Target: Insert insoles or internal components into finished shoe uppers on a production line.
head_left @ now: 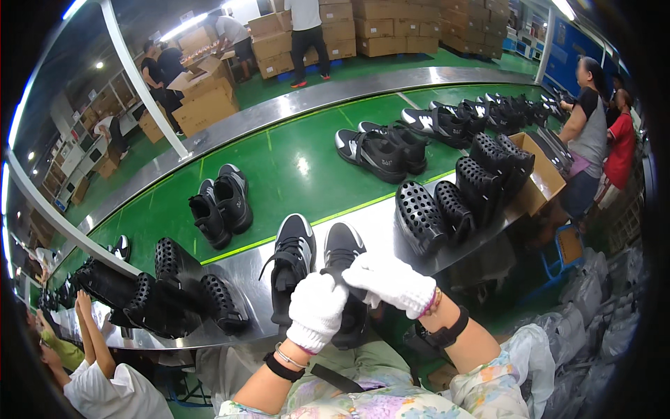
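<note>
Two black sneakers with silver-grey toes stand side by side on the metal bench edge before me, toes pointing away. The left sneaker (pixel 293 241) has a loose black lace hanging off its left side. Over the opening of the right sneaker (pixel 343 244), both my hands meet in white knit gloves. My left hand (pixel 317 309) is closed, its fingertips bunched against the shoe's upper. My right hand (pixel 392 281) reaches across from the right with its fingers pinched beside the left. Whatever the fingertips hold is hidden by the gloves.
Black perforated shoe forms stand at right (pixel 421 218) and left (pixel 178 262). A green conveyor belt (pixel 293 167) carries sneaker pairs beyond the bench. An open cardboard box (pixel 543 174) sits at right. A co-worker (pixel 590 133) stands right; another person (pixel 105 384) is at lower left.
</note>
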Demonstrator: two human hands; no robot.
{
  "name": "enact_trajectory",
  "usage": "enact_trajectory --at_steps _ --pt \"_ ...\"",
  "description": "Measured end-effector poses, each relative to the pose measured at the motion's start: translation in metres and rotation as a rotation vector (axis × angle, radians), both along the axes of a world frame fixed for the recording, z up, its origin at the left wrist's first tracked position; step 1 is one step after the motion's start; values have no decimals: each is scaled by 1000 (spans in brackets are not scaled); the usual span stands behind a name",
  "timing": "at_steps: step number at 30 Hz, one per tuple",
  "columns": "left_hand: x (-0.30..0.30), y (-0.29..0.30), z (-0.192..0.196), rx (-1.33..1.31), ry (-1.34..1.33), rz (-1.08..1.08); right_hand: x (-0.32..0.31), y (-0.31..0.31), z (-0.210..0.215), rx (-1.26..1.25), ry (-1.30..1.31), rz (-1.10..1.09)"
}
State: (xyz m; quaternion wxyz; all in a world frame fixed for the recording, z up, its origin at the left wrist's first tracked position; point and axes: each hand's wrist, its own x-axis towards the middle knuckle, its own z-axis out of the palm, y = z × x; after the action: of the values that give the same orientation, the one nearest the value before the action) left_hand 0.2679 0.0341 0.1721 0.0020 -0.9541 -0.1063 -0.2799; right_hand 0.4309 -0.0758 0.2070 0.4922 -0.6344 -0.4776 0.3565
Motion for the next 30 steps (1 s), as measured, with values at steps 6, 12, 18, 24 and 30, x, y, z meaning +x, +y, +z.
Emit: enact_trajectory --at_steps 6,12,18,24,30 --pt "-8 1 -11 -76 -111 25 14 -16 -39 -2 615 -266" --pt "-6 0 -13 -148 -176 41 6 -29 -81 87 839 -305" --pt "-2 -7 -14 -184 -283 112 -15 -28 -96 99 841 -389" --pt "-1 -7 -20 -240 -313 195 -32 -34 -97 -148 615 -438" --pt "-7 -13 -15 -301 -206 234 -51 -38 -50 -192 -377 -408"
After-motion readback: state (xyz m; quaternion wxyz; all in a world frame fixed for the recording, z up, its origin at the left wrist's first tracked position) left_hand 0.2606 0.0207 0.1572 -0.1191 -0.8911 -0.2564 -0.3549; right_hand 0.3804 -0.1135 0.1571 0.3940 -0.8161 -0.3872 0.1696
